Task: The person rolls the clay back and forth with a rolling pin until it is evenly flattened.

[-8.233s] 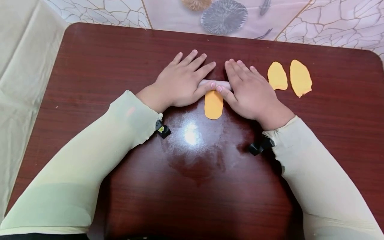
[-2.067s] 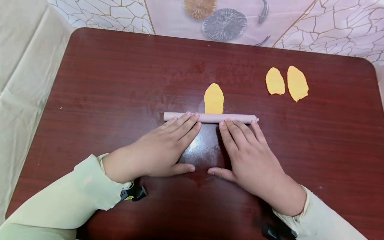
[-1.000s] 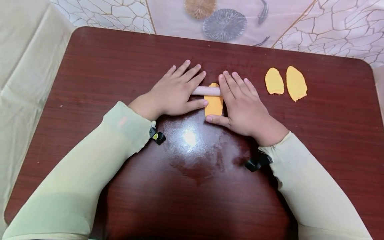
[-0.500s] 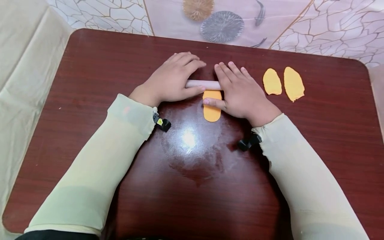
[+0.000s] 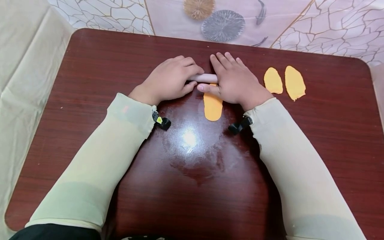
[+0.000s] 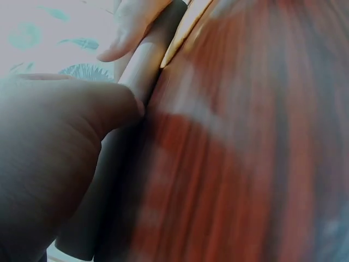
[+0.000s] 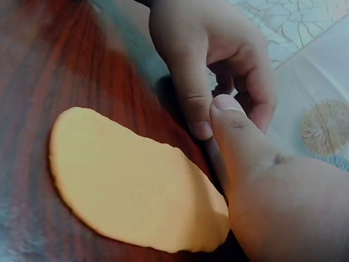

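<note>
A pale pink rolling pin (image 5: 207,78) lies crosswise at the far end of a flat, elongated yellow dough piece (image 5: 213,108). My left hand (image 5: 171,78) grips the pin's left part, its fingers curled over and the thumb on the near side. My right hand (image 5: 238,80) lies flat across the pin's right part with fingers straight and pointing away, covering that end. Its thumb stretches left over the dough, close to the left thumb. In the right wrist view the dough (image 7: 131,185) shows a smooth rounded end and a slightly uneven edge near the pin.
Two more flattened yellow pieces, a smaller one (image 5: 273,80) and a larger one (image 5: 295,83), lie at the table's right rear. The dark red wooden table (image 5: 195,203) has rounded corners. Behind it rises a patterned wall covering (image 5: 168,16); pale cloth (image 5: 24,76) hangs at left.
The pin has rolled from the dough's near end to its far end. In the last half second it moved slightly farther away, and the left fingers curled round it.
</note>
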The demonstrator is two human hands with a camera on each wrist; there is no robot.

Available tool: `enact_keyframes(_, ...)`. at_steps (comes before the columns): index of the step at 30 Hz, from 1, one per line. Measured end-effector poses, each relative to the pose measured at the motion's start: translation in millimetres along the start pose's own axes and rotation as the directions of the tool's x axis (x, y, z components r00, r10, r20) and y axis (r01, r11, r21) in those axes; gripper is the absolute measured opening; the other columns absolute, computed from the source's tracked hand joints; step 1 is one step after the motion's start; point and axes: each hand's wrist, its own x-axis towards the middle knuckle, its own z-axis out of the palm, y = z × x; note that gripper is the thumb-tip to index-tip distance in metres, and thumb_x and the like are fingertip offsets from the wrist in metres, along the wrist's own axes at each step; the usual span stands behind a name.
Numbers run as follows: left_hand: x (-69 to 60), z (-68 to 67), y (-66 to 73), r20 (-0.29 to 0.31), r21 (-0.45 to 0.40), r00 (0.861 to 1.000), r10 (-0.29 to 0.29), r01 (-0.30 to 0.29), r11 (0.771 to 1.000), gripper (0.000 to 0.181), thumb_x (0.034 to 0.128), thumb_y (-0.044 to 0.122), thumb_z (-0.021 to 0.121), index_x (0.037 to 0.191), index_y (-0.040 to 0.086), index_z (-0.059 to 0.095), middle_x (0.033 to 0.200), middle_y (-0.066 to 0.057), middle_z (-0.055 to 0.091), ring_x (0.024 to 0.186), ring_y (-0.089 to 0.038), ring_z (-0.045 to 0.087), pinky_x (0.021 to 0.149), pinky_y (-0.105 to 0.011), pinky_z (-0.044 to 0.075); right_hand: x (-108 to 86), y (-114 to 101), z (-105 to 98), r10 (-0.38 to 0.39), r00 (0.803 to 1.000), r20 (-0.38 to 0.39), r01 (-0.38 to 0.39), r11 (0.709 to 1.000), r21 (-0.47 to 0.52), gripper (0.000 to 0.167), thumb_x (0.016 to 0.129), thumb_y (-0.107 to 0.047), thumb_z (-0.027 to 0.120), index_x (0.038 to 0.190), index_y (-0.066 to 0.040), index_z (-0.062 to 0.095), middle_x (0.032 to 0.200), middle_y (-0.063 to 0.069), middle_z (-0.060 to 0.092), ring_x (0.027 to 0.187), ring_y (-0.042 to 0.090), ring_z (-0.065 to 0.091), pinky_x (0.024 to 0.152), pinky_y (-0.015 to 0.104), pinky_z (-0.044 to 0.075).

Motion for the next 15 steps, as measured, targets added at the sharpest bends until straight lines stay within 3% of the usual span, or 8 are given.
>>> enact_keyframes(4,-1.5,2.4,-4.0,-0.002,0.004,1.0,-0.014,0.014,1.0,0.037,0.1128,0.027,0.063,0.146,0.012,0.072,0.136,-0.008,0.072,0.12,-0.034,0.064,0.11,-0.049,0.051,-6.0,1.3,-3.4,-0.072,0.993,-0.099,0.077,0.996,0.054,0.111,0.105,-0.085,0.048,0.182,-0.014,0.012,0.191,0.011,0.013,0.178,0.039,0.004,0.143,0.061,0.003)
enact_keyframes(6,-1.0,3.1,-4.2,-0.006,0.003,1.0,-0.018,0.018,1.0,0.038,0.1134,0.027,0.061,0.146,0.012,0.072,0.137,-0.008,0.073,0.121,-0.034,0.065,0.111,-0.051,0.051,-18.3,0.4,-4.2,-0.149,0.969,-0.199,0.165,0.984,0.067,0.099,0.106,-0.072,0.064,0.178,-0.012,0.033,0.185,0.015,0.032,0.176,0.04,0.018,0.144,0.057,0.011)
enact_keyframes(8,-0.3,3.6,-4.1,-0.006,0.002,1.0,-0.025,0.025,1.0,0.039,0.1139,0.028,0.059,0.148,0.013,0.072,0.138,-0.008,0.073,0.122,-0.035,0.065,0.11,-0.052,0.051,-35.7,-2.9,-2.7,-0.245,0.927,-0.283,0.268,0.963,0.042,0.082,0.103,-0.059,0.077,0.164,-0.008,0.058,0.17,0.019,0.054,0.168,0.042,0.037,0.142,0.054,0.024)
enact_keyframes(10,0.2,3.7,-4.0,0.0,0.006,0.999,-0.037,0.037,0.999,0.041,0.1148,0.029,0.057,0.15,0.013,0.071,0.14,-0.008,0.073,0.124,-0.036,0.065,0.111,-0.054,0.051,-52.5,-7.8,2.7,-0.356,0.87,-0.342,0.377,0.926,-0.008,0.061,0.099,-0.049,0.087,0.139,-0.004,0.075,0.145,0.018,0.071,0.15,0.041,0.057,0.134,0.053,0.038)
enact_keyframes(13,0.2,2.9,-5.2,0.009,0.016,0.998,-0.064,0.064,0.998,0.043,0.1162,0.031,0.053,0.153,0.015,0.07,0.142,-0.008,0.074,0.127,-0.036,0.065,0.112,-0.055,0.05,-70.3,-16.2,14.3,-0.473,0.805,-0.357,0.481,0.874,-0.073,0.043,0.093,-0.04,0.094,0.112,-0.004,0.081,0.118,0.013,0.075,0.121,0.037,0.066,0.117,0.052,0.051)
enact_keyframes(15,-1.0,1.4,-6.5,0.015,0.02,0.996,-0.085,0.085,0.996,0.044,0.1171,0.032,0.052,0.154,0.016,0.069,0.143,-0.008,0.073,0.129,-0.036,0.064,0.113,-0.055,0.05,-74.0,-20.7,21.9,-0.513,0.782,-0.353,0.517,0.851,-0.091,0.038,0.092,-0.037,0.096,0.106,-0.005,0.081,0.11,0.01,0.074,0.109,0.034,0.066,0.108,0.05,0.053)
